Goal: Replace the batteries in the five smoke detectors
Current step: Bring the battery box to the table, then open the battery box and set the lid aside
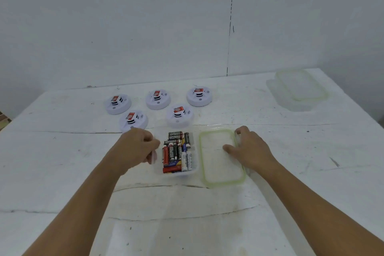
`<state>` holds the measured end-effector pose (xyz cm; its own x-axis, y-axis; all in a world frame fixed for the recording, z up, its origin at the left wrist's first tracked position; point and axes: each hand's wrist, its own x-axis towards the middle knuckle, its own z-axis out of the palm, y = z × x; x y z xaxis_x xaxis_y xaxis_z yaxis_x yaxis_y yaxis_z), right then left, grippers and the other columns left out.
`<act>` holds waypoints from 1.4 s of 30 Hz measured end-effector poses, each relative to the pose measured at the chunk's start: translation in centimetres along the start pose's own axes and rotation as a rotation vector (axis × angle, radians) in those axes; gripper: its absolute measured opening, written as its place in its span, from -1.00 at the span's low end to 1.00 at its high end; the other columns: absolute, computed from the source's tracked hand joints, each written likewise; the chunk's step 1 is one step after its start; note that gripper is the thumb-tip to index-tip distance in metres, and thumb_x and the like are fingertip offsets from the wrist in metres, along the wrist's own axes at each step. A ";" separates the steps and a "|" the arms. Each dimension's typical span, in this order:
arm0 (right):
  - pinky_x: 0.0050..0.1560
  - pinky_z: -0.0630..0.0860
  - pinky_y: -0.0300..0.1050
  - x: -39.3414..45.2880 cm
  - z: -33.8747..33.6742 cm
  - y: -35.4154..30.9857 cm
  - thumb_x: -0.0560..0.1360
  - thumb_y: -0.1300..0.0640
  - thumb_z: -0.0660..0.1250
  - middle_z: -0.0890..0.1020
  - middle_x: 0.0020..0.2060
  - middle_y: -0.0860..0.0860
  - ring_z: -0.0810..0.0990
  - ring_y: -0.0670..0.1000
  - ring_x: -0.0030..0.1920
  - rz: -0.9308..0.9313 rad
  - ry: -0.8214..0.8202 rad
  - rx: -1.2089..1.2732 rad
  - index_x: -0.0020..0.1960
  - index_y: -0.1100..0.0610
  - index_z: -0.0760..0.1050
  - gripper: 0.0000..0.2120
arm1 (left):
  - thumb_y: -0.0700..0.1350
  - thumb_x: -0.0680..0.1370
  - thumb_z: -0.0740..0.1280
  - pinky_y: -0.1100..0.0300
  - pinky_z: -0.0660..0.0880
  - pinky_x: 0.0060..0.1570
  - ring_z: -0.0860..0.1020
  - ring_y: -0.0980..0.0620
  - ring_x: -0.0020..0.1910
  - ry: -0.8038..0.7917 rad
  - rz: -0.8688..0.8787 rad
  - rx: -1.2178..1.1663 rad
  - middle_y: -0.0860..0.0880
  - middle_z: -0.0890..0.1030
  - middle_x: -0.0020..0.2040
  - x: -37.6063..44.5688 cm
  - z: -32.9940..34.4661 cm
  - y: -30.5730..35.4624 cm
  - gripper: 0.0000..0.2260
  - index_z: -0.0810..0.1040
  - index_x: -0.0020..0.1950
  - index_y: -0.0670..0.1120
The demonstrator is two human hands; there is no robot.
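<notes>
Several round white smoke detectors (158, 100) with red labels lie in two rows at the back middle of the table. In front of them stands a clear plastic box (193, 170) holding several black, red and white batteries (176, 151). My left hand (137, 147) grips the box's left side clip. The box's clear lid (220, 164) with a green rim lies flat just right of the box. My right hand (249, 149) holds that lid's right edge, thumb on top and fingers curled over the rim.
A second clear box with its green-rimmed lid (299, 87) sits at the table's far right corner. The white scuffed table (187, 214) ends at a white wall behind the detectors. A dark edge shows at the far left.
</notes>
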<state>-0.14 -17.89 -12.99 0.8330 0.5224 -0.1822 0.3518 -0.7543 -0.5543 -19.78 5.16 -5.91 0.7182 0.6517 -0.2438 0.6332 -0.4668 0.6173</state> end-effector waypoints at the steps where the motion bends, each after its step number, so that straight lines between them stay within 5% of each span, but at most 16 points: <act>1: -0.02 0.40 -0.06 0.1 0.0 0.1 0.53 -0.20 0.43 0.51 0.17 0.03 0.50 0.04 0.06 0.001 0.003 0.001 0.40 0.06 0.33 -0.42 | -0.12 0.63 0.36 0.15 0.54 -0.23 0.57 0.07 -0.41 0.012 0.010 -0.018 -0.11 0.72 -0.33 0.1 -0.1 0.4 -0.76 0.66 -0.14 -0.26; 8: -0.05 0.45 -0.05 0.2 -0.3 0.2 0.52 -0.20 0.45 0.56 0.06 -0.01 0.55 0.05 0.04 -0.016 0.001 0.036 0.39 0.04 0.35 -0.41 | -0.16 0.61 0.36 0.25 0.52 -0.32 0.56 0.15 -0.47 -0.052 0.073 -0.085 -0.08 0.71 -0.35 0.4 2.3 3.9 -0.80 0.67 -0.09 -0.27; 14: 0.05 0.56 -0.03 0.2 -0.6 0.9 0.62 -0.13 0.33 0.62 0.02 -0.03 0.61 0.02 0.04 -0.015 0.010 0.177 0.37 0.00 0.46 -0.62 | -0.18 0.60 0.36 0.35 0.46 -0.41 0.55 0.16 -0.50 -0.118 0.094 -0.086 -0.11 0.71 -0.35 0.8 5.5 5.7 -0.82 0.65 -0.10 -0.26; 25: -0.04 0.53 -0.11 0.5 -0.5 1.7 0.59 -0.10 0.37 0.65 0.00 -0.04 0.62 -0.04 -0.04 -0.007 0.009 0.306 0.28 -0.07 0.54 -0.71 | -0.15 0.59 0.33 0.09 0.64 -0.15 0.65 0.09 -0.39 -0.137 0.111 -0.076 -0.09 0.71 -0.35 1.2 7.7 6.0 -0.83 0.57 -0.15 -0.22; 29: -0.12 0.50 -0.13 0.3 -0.6 1.6 0.58 -0.09 0.39 0.65 -0.02 -0.05 0.62 -0.06 -0.07 -0.008 0.017 0.290 0.26 -0.06 0.52 -0.72 | 0.14 0.63 0.35 0.12 0.56 -0.27 0.63 0.12 -0.31 -0.126 0.087 0.052 -0.01 0.72 -0.27 0.6 7.3 6.4 -0.69 0.56 -0.06 -0.11; 33: -0.13 0.55 -0.09 0.0 -0.9 1.4 0.60 -0.05 0.39 0.63 -0.04 -0.03 0.62 -0.01 -0.07 0.016 0.042 0.298 0.18 0.04 0.51 -0.76 | 0.48 0.56 0.13 0.06 0.57 -0.05 0.68 0.02 -0.06 -0.195 0.001 0.255 -0.01 0.64 -0.01 -0.2 6.6 6.6 -0.39 0.45 0.16 -0.06; 37: -0.11 0.57 -0.02 -0.4 -1.2 1.0 0.61 -0.06 0.33 0.62 -0.10 -0.01 0.62 0.06 -0.10 0.025 0.060 0.185 0.05 0.08 0.45 -0.79 | 0.42 0.57 0.20 0.12 0.69 -0.10 0.74 -0.02 -0.22 -0.380 -0.075 0.040 -0.13 0.71 -0.04 -0.2 7.0 6.8 -0.42 0.46 0.16 -0.11; 42: -0.19 0.55 -0.04 -0.8 -1.5 1.0 0.62 -0.02 0.27 0.63 -0.14 -0.01 0.61 0.02 -0.20 0.057 0.062 0.109 -0.01 0.08 0.47 -0.83 | 0.33 0.58 0.33 0.03 0.70 0.03 0.76 -0.04 -0.11 -0.351 -0.026 -0.158 -0.08 0.76 -0.04 1.2 7.6 6.4 -0.49 0.58 0.08 -0.14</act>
<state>0.18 -19.62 -12.14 0.8763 0.4520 -0.1670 0.2576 -0.7323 -0.6303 -12.66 -1.57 -7.95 0.7748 0.4053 -0.4853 0.6201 -0.3373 0.7083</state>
